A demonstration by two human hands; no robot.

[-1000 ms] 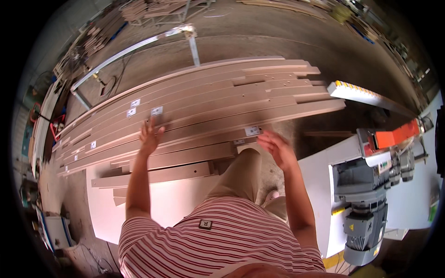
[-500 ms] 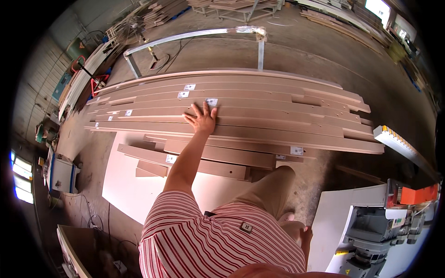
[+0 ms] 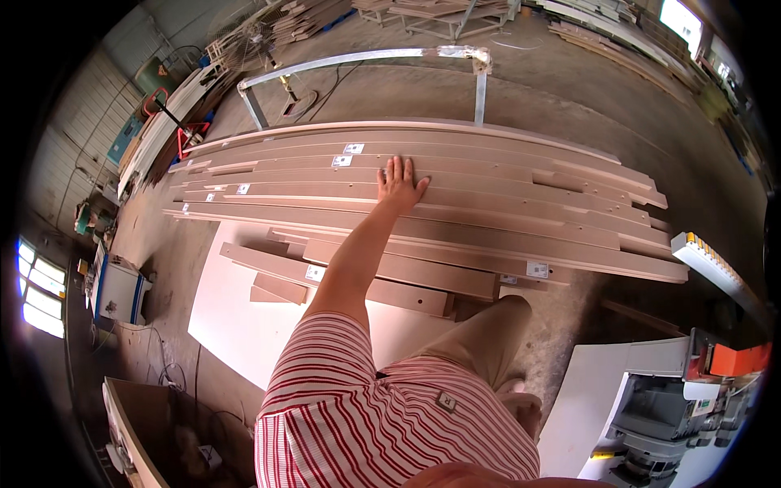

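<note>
My left hand (image 3: 400, 187) lies flat on the pile of long brown boards (image 3: 480, 191), palm down, thumb out to the right. It grips nothing. Some boards carry white labels (image 3: 342, 161); two of these sit just left of my fingers. The boards run side by side across the view, their ends staggered at both sides. Nearer to me, shorter brown boards (image 3: 439, 272) rest over a large pale panel (image 3: 220, 325). My right hand cannot be made out; my body hides that side.
A metal frame (image 3: 358, 58) rises behind the pile. To the right are a white beam with a yellow-marked edge (image 3: 716, 264) and a grey machine (image 3: 659, 415). An open box (image 3: 122, 423) stands at lower left, near a blue-edged cabinet (image 3: 122, 289). More boards are stacked far back.
My left hand has shifted right and slightly farther over the boards, its fingers closer together. A label near its fingertips is now covered. The whole view has swung slightly.
</note>
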